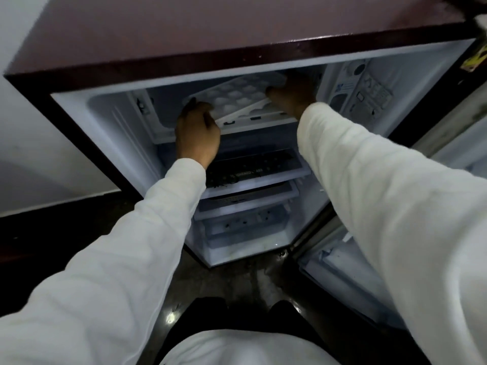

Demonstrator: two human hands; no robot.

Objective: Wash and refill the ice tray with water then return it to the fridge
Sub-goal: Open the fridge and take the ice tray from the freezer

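Left hand [197,127] grips the left end of the white ice tray [237,97]; right hand [290,97] clasps its right end, thumb on the rim. The tray lies tilted in the top compartment of the open fridge [110,133].

The sleeves [137,241] are long, loose and white.

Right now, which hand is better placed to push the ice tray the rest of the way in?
Probably the left hand: it grips the near end of the ice tray, so it can push. The right hand sits deeper inside the fridge.
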